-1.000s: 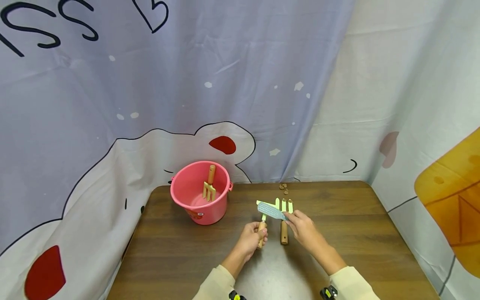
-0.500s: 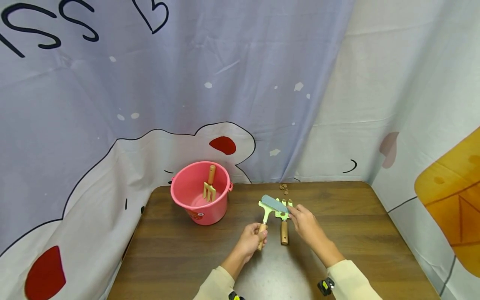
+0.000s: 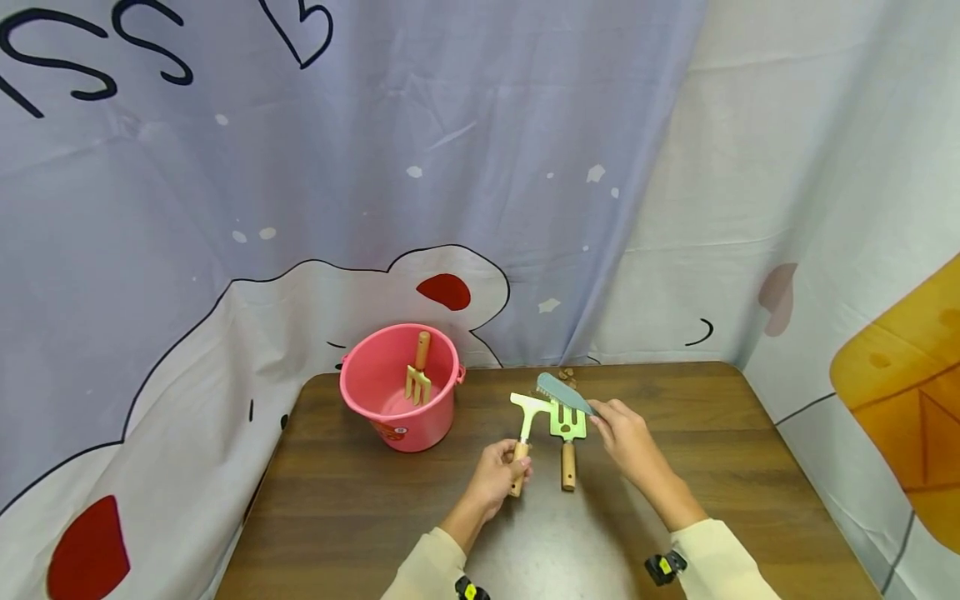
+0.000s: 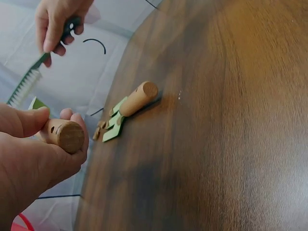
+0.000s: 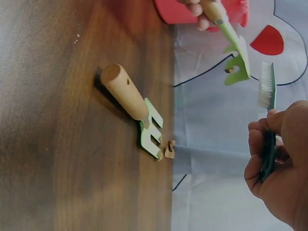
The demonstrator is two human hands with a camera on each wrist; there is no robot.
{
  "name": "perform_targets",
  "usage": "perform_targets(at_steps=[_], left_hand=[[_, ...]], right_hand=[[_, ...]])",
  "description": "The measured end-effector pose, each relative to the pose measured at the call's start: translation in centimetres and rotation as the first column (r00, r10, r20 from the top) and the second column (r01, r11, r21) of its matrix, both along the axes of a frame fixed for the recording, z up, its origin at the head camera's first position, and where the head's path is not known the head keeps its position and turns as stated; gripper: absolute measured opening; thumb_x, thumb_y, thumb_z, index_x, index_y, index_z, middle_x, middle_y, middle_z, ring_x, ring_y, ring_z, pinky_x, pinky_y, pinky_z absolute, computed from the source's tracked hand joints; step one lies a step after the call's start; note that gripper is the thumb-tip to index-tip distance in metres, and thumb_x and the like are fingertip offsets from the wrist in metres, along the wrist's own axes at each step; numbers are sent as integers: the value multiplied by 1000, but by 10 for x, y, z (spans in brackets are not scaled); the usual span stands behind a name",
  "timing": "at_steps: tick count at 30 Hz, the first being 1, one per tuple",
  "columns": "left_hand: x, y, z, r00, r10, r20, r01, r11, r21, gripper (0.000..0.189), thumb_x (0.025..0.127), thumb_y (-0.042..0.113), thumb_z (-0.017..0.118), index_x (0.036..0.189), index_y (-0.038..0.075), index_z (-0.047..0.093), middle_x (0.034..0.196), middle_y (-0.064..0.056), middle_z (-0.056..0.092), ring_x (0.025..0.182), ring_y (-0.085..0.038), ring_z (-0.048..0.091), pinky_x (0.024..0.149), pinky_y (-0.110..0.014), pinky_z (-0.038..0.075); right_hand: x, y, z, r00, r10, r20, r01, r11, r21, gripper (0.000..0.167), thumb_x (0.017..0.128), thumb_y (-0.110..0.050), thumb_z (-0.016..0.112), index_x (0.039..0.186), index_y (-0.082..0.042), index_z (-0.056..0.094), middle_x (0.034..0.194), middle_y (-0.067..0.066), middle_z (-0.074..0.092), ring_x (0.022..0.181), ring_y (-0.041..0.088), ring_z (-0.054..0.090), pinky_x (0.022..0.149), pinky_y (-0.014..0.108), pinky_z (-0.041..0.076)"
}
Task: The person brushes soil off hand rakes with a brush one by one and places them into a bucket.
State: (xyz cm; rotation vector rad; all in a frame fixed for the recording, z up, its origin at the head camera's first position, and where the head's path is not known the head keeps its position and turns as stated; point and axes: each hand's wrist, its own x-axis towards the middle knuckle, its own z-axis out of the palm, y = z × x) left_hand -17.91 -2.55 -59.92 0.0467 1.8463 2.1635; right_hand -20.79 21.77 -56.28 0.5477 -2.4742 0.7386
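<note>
My left hand grips the wooden handle of a small garden rake, its pale green head raised above the table. In the right wrist view, a brown bit sits at the tines of the rake. My right hand holds a blue-green brush by its handle. White bristles on the brush face the rake across a small gap. A pale green garden fork with a wooden handle lies on the table between the hands, partly behind the brush in the head view.
A pink bucket stands at the back left with a small hand fork leaning inside. Several brown bits lie near the back edge of the wooden table. Printed curtains hang behind it.
The brush has moved right and back, off the rake head, and turned from bristles up to bristles toward the rake. The rake's head has tilted, while the left hand stays nearly in place.
</note>
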Motion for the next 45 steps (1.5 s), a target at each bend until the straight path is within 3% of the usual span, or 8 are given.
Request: perform_targets(at_steps=[7, 10, 17, 23, 35, 40, 45], left_hand=[[-3, -2, -5, 998, 20, -56, -22, 999, -43, 30, 98, -7, 59, 125, -20, 55, 95, -12, 62, 82, -16, 62, 83, -37, 61], [-4, -3, -6, 996, 20, -87, -25, 998, -63, 28, 98, -6, 61, 123, -18, 58, 96, -14, 64, 83, -16, 63, 81, -32, 60], [-3, -2, -7, 989, 21, -146, -38, 993, -113, 29, 96, -4, 66, 122, -14, 64, 103, -34, 69, 85, -17, 66, 68, -20, 52], [-2, -2, -10, 977, 55, -206, -89, 983, -159, 27, 90, -6, 71, 116, -10, 70, 100, -26, 70, 81, -13, 57, 66, -18, 48], [0, 0, -11, 966, 25, -256, -71, 983, -171, 33, 86, -11, 74, 119, -11, 70, 102, -27, 71, 82, -8, 62, 70, -16, 52], [0, 0, -9, 956, 30, -292, -88, 978, -187, 33, 85, -10, 75, 118, -10, 71, 104, -25, 72, 84, -8, 63, 71, -16, 53], [1, 0, -6, 948, 34, -317, -102, 975, -199, 34, 85, -9, 76, 118, -11, 70, 106, -26, 72, 88, -17, 66, 72, -16, 53]], right_hand=[[6, 2, 13, 999, 40, 21, -40, 999, -8, 26, 92, 3, 72, 118, 4, 73, 88, 4, 67, 70, 8, 50, 58, 24, 47], [9, 3, 18, 996, 89, 23, -89, 996, -11, 29, 90, 5, 73, 119, 4, 72, 91, 4, 68, 73, 7, 54, 60, 24, 50], [13, 5, 32, 982, 185, 44, -187, 981, 46, 32, 91, 4, 72, 123, 2, 71, 94, 2, 67, 75, 5, 53, 62, 22, 50], [15, 7, 51, 972, 214, 92, -225, 966, 129, 31, 94, 1, 70, 125, 1, 71, 92, -1, 63, 74, 2, 49, 62, 22, 49], [10, 6, 77, 953, 184, 241, -229, 958, 175, 27, 97, -3, 68, 122, 3, 72, 85, -1, 62, 71, 3, 49, 62, 24, 49], [5, 6, 81, 945, 151, 289, -206, 963, 171, 26, 97, -2, 67, 122, 3, 72, 82, -2, 60, 69, 5, 47, 62, 24, 47], [-1, 5, 79, 946, 133, 295, -192, 965, 180, 27, 98, -3, 66, 123, 4, 71, 81, 1, 61, 69, 7, 47, 62, 27, 47]])
